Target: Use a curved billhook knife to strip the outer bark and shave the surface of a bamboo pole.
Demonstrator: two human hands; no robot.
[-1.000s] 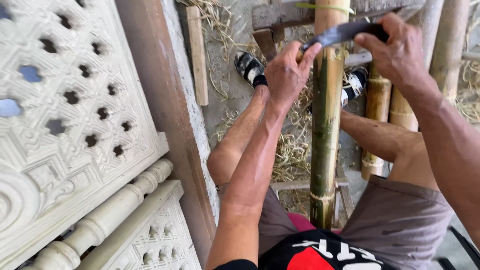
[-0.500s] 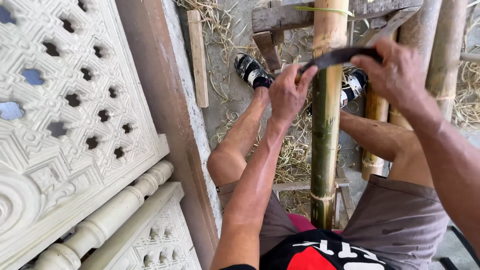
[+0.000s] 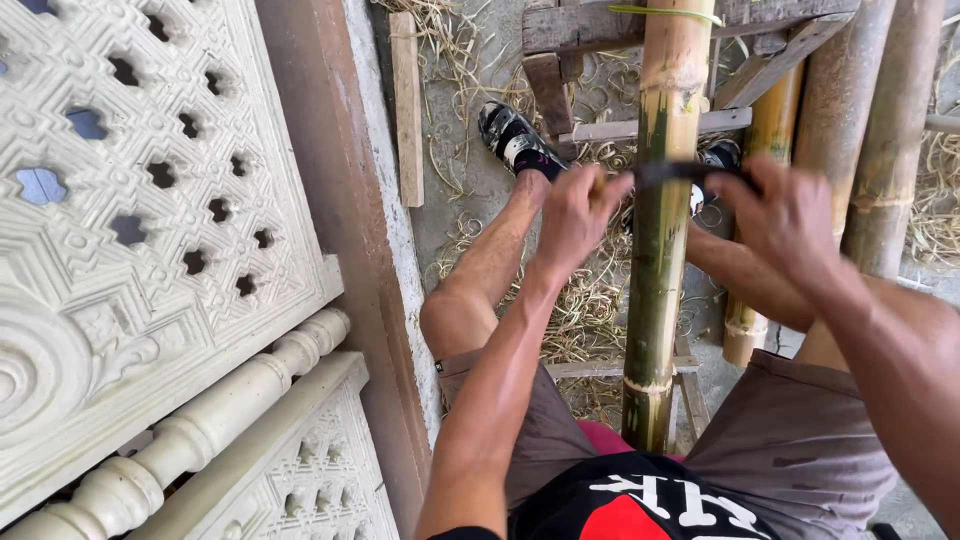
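Note:
A long bamboo pole runs from between my knees up onto a rough wooden stand. Its upper part is pale and scraped; lower down it is still green. A dark blade lies flat across the pole. My left hand grips the blade's left end, my right hand grips the right end by the handle. I sit with both legs either side of the pole, dark shoes on the ground.
Carved white stone panels and a turned baluster lean at the left against a reddish post. More bamboo poles stand at the right. Straw-like shavings and a wood slat litter the concrete.
Both hands have drawn the blade down the pole toward me, from near the stand to about the middle of the pole. The blade now sits level across it.

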